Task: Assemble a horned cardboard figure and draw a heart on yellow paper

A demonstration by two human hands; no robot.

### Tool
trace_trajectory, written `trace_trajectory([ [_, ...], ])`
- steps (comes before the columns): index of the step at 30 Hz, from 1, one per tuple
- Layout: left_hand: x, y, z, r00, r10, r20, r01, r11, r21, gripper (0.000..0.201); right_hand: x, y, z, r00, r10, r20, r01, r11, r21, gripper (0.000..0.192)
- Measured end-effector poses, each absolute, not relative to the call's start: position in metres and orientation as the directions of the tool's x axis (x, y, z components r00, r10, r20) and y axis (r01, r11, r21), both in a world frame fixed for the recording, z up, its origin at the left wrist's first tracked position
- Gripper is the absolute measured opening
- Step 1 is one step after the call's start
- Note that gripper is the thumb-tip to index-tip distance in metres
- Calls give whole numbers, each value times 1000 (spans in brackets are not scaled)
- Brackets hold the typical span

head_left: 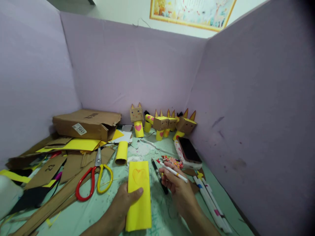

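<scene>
My left hand (pixel 125 200) grips a flattened yellow paper piece (pixel 139 209) by its left edge, thumb across the front. Near its top shows a heart outline (pixel 139 177) in orange. In my right hand (pixel 177 186) is a white marker (pixel 175 172), its red tip pointing up and left, apart from the paper. A black pen (pixel 157 172) lies on the table between the paper and my right hand. Left of the paper lie scissors (pixel 94 180) with one red and one yellow handle. A yellow paper tube (pixel 122 152) lies just behind the paper.
Cardboard animal figures (pixel 162 124) on yellow tubes stand at the back. A brown cardboard box (pixel 86 124) sits back left, above cardboard scraps (pixel 49 170). At right are a phone (pixel 189 150) and several white markers (pixel 211 203). Purple walls (pixel 137 65) enclose the table.
</scene>
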State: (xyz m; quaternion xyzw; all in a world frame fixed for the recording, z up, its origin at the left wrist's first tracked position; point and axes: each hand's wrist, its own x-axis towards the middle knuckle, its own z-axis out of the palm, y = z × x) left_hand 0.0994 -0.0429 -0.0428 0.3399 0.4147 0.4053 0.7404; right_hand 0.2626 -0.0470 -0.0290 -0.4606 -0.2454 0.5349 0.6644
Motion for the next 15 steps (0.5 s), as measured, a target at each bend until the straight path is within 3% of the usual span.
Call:
trace_trajectory([
  [3,97,-40,-47,356,873,-333,-342,453,823,43,269,-52,-12,226,962,-156,-518,-17,-855,38],
  [8,98,-38,-52,366,865,-343,-354,471,808,60,267,-47,-2,129,992,15,-297,53,-954,35],
  [12,99,-36,-53,336,875,-349,-355,461,813,63,265,-35,-24,259,959,112,-244,177,-954,38],
  [15,99,-36,-54,311,880,-360,-341,457,821,59,264,-33,-44,331,940,83,-263,176,-949,42],
])
